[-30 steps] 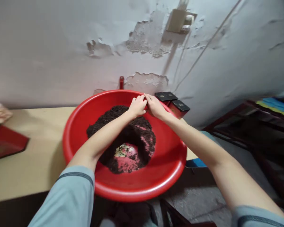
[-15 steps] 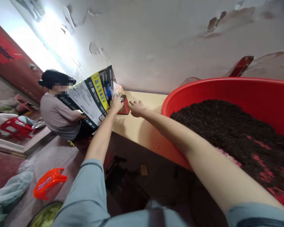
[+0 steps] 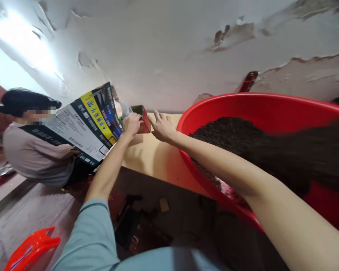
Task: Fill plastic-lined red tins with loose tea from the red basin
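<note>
A small red box (image 3: 145, 122) with an open top and dark inside stands on the pale tabletop (image 3: 155, 150) by the wall. My left hand (image 3: 132, 125) is at its left side, fingers curled against the near left edge. To the right of the box is my right hand (image 3: 164, 128), open with fingers spread; its fingertips are close to the box's right side, and I cannot tell whether they touch. Just behind my left hand lies a clear plastic bag (image 3: 125, 110), partly hidden.
A large red tub (image 3: 183, 124) of dark shredded material (image 3: 228, 131) stands under my right forearm. Left of the table, a seated person (image 3: 36, 150) is beside a large printed cardboard sheet (image 3: 79, 124). An orange plastic stool (image 3: 32, 248) is on the floor.
The view has turned right. My right hand has spread its fingers nearer the box, whose open top now shows. In the tub the dark material has shifted and is blurred, baring red at the right.
</note>
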Available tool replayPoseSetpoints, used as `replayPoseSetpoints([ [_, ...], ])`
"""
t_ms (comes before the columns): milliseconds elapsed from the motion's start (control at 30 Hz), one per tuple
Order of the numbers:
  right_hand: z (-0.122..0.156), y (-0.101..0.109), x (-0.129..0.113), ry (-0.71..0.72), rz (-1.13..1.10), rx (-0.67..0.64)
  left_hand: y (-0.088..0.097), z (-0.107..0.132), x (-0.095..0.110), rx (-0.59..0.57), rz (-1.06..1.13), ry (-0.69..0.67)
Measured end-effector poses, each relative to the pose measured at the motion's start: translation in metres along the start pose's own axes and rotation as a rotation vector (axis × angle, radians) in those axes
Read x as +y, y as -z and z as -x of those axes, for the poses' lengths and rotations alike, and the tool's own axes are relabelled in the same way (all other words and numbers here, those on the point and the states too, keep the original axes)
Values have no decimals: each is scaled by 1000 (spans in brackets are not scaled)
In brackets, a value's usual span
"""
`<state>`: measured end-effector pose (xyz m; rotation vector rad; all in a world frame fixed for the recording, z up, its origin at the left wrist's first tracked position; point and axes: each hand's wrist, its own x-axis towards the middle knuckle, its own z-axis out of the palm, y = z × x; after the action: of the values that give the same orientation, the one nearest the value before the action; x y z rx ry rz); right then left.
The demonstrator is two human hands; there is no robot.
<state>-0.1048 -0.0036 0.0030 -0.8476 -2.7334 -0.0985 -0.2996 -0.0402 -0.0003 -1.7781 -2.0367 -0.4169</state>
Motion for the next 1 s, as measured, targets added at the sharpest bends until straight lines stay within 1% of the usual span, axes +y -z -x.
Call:
replayPoseSetpoints([
  [33, 2, 4, 6, -43, -15, 65, 16, -2, 17, 52, 26, -38],
  [100, 10, 17, 14, -96, -39, 229, 54, -2, 55, 157, 76, -141],
  [167, 25, 37, 20, -142, -30, 391, 94, 0, 94, 273, 82, -201],
  [200, 34, 49, 23, -174, -18, 454, 111, 3, 113, 289, 76, -223],
  [267, 59, 76, 30, -247, 10, 512, 136, 9, 146, 322, 43, -309],
  [333, 89, 99, 43, -305, 20, 486, 146, 17, 173, 300, 35, -421],
  [400, 122, 111, 60, -341, -10, 431, 144, 23, 197, 243, 108, -530],
  [467, 157, 108, 82, -375, -77, 364, 134, 28, 217, 173, 258, -627],
  [533, 191, 93, 104, -433, -157, 283, 121, 31, 234, 96, 425, -722],
  [600, 222, 72, 121, -518, -225, 161, 106, 32, 246, 31, 550, -778],
  [667, 248, 54, 131, -573, -269, 2, 90, 30, 254, -8, 616, -759],
  [733, 269, 48, 132, -575, -258, -146, 71, 29, 258, -64, 629, -707],
  [800, 284, 53, 129, -546, -195, -273, 54, 28, 260, -166, 625, -680],
  [867, 296, 66, 126, -489, -158, -369, 42, 30, 262, -258, 621, -666],
  [933, 303, 79, 127, -412, -196, -409, 37, 32, 264, -286, 603, -635],
  [1000, 306, 89, 129, -362, -264, -351, 40, 35, 264, -277, 581, -578],
])
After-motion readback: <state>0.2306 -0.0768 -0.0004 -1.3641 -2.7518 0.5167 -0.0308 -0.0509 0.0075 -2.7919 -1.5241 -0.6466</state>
